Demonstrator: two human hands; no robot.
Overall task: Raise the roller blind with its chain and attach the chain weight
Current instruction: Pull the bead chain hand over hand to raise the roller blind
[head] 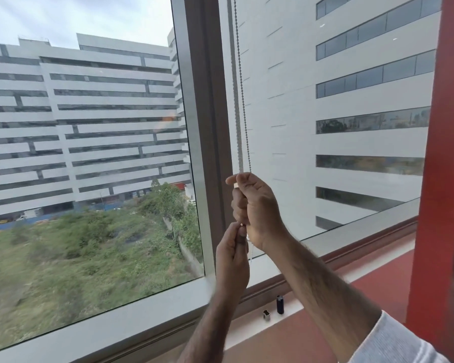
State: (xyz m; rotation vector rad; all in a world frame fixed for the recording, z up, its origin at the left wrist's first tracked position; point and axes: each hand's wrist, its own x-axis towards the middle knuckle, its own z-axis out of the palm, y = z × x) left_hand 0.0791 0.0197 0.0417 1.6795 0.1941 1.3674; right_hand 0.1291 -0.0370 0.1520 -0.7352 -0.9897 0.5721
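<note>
A beaded metal chain (239, 100) hangs in two strands down the window frame, right of the central mullion. My right hand (254, 205) is closed around both strands at mid height. Just below it, my left hand (232, 254) pinches the lower part of the chain between thumb and fingers; a short bit of chain shows between the hands. On the sill below stand a small silver piece (266, 315) and a dark cylindrical piece (280, 304), apart from both hands. The blind itself is out of view above.
A grey mullion (207, 127) splits the two panes. A red pillar (440, 179) stands at the right, and a red ledge (378, 279) runs under the white sill (294, 314). Buildings and greenery lie outside.
</note>
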